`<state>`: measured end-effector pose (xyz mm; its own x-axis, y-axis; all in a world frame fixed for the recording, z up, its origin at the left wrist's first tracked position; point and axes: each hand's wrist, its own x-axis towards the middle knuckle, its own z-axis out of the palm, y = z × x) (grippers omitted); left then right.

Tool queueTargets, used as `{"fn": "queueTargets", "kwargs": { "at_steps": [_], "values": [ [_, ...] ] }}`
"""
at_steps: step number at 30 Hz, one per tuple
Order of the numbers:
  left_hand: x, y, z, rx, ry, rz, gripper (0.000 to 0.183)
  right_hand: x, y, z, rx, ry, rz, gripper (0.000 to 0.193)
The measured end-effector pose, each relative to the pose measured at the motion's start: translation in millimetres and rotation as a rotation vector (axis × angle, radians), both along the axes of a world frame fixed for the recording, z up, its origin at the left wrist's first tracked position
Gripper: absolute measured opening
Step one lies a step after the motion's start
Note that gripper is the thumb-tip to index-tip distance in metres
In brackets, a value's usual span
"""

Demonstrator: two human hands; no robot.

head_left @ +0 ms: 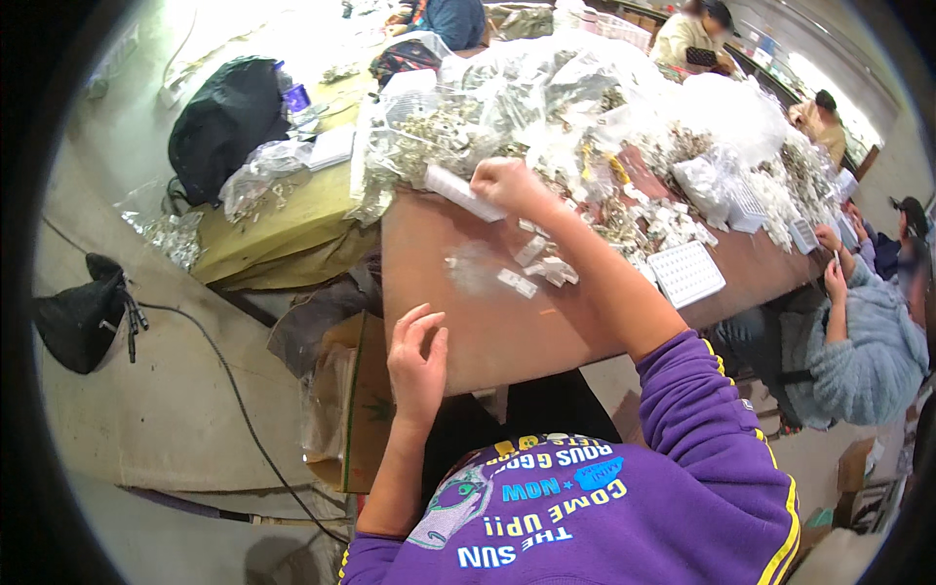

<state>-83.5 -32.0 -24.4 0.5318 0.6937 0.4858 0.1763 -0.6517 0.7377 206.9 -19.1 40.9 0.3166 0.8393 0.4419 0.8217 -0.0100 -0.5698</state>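
Note:
My left hand (419,361) hangs at the table's near left edge, fingers spread, with nothing in it. Stretched out across the brown table (468,322), my right hand (509,187) is closed, its fingertips turned down and hidden. It is over the right end of a narrow white tray (458,189); whether it touches the tray I cannot tell. Small white cards (531,252) lie loosely together on the tabletop, nearer to me than that hand. Beside them is a clear plastic bag (475,268), blurred and hard to make out.
A heap of clear bags (546,83) and small metallic pieces covers the table's far side. A white slotted tray (685,273) lies right of my forearm. A co-worker in a blue fluffy jacket (858,336) sits at right. An open cardboard box (366,400) stands below the table's left edge.

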Motion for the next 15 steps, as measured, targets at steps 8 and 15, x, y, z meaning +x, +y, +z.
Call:
{"fn": "queueTargets", "kwargs": {
  "at_steps": [8, 15],
  "values": [
    [8, -3, -3, 0.036, -0.035, -0.032, 0.014, -43, -70, 17, -0.059, 0.836, 0.294, 0.020],
    [3, -1, -6, -0.007, 0.017, -0.047, 0.015, 40, -250, 44, 0.253, -0.466, -0.161, 0.011]
  ]
}}
